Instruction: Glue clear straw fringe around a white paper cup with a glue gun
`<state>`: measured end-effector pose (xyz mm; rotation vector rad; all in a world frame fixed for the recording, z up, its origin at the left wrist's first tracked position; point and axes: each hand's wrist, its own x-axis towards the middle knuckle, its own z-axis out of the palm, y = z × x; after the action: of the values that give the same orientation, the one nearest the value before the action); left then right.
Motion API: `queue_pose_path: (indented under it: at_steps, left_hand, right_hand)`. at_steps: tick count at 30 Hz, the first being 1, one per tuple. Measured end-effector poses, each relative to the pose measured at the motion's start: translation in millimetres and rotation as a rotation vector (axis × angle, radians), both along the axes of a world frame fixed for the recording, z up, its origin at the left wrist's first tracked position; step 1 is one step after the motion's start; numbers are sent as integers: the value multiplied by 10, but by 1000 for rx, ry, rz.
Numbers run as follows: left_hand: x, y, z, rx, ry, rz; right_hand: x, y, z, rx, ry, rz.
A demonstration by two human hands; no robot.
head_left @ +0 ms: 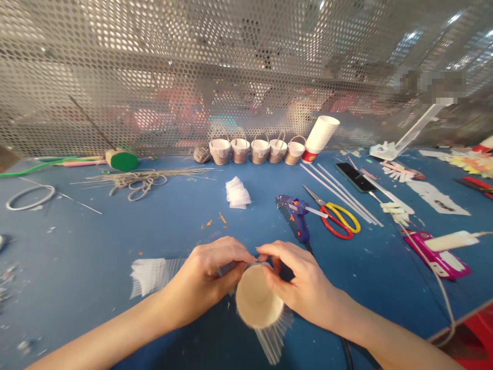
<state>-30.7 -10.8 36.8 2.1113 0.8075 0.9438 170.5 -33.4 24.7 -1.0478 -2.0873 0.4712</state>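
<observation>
A round beige cup-like piece (259,298) is between my hands near the front of the table; whether it is hollow I cannot tell. Translucent ribbed strips (272,339) fan out below its lower edge. My left hand (213,272) is closed, thumb and fingers pinching at the piece's upper left rim. On the opposite side my right hand (298,280) grips the upper right rim, its thumb lying over the edge. The fingertips nearly meet at the top and hide what is pinched there. Beside my left wrist lies a pile of sheer pleated pieces (148,275).
A blue glue gun (295,213) and red-yellow scissors (335,216) lie beyond my right hand. Small handled buckets (241,151) and stacked paper cups (321,136) line the perforated metal screen (246,67). Twine (138,180) lies left; a phone (355,176) lies right.
</observation>
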Motion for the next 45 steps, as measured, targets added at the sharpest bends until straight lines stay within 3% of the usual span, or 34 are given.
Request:
queue_pose_path:
  at_steps: [21,33,38,45]
  left_hand:
    - [-31,-36,-20,-58,55,-21]
    - [52,-163,-49,-20,105,188]
    - [62,-159,-37,-43,33,94]
    - [84,-178,-49,-65,54,134]
  right_hand:
    - [-22,19,-8,19,59,86]
    - [35,36,-27,98,-21,110]
    - [34,39,28,142,-70,137]
    - [33,51,4,105,-45,111]
